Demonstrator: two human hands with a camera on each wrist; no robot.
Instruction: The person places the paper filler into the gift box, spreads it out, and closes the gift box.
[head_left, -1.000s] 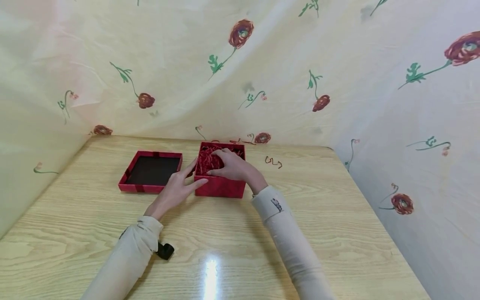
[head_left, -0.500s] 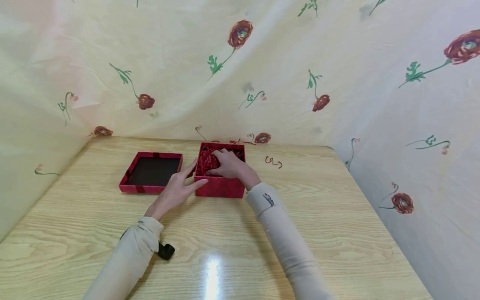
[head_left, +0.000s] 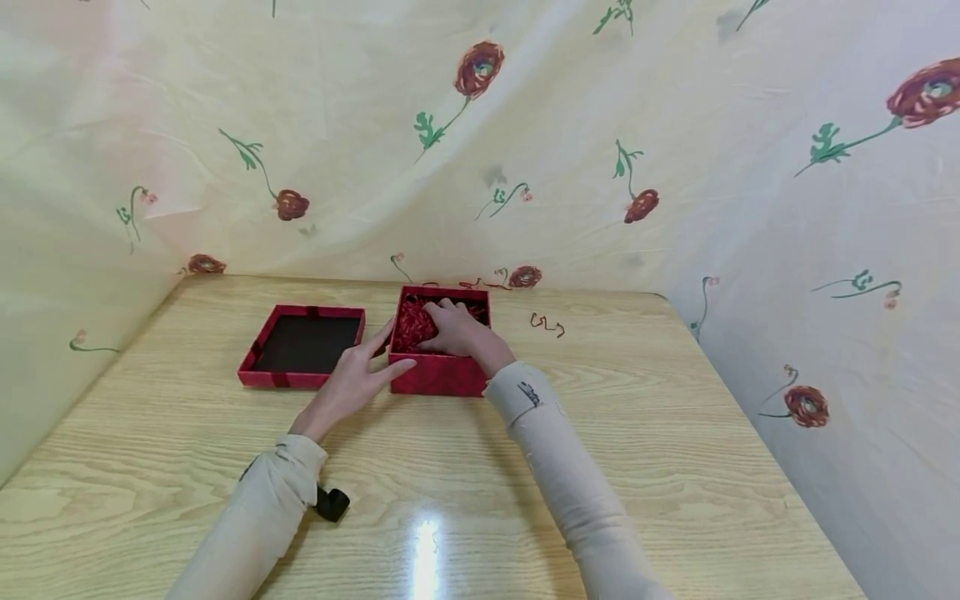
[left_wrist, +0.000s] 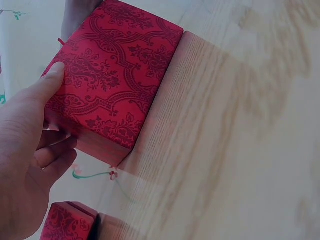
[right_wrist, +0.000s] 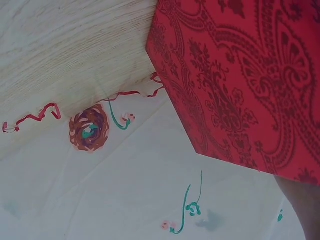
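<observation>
A red patterned box (head_left: pixel 438 377) stands without its lid on the wooden table, with red shredded paper (head_left: pixel 409 323) inside. My left hand (head_left: pixel 352 379) grips the front left corner. In the left wrist view its thumb lies on the patterned front face (left_wrist: pixel 117 75) and the other fingers bend along the side wall. Over the near rim, my right hand (head_left: pixel 461 332) reaches into the box among the paper, its fingertips hidden; I cannot tell whether it grasps any. The right wrist view is largely filled by the box's outer wall (right_wrist: pixel 240 85).
Left of the box lies the red lid (head_left: pixel 303 343), its black inside facing up. A curly red paper strip (head_left: pixel 547 323) lies to the right, with more strands behind the box near the flowered cloth (head_left: pixel 345 192). Beside my left sleeve is a small black object (head_left: pixel 331 503).
My right forearm has shifted left and the right hand has moved slightly within the box. My left hand, the box and the lid have stayed where they were.
</observation>
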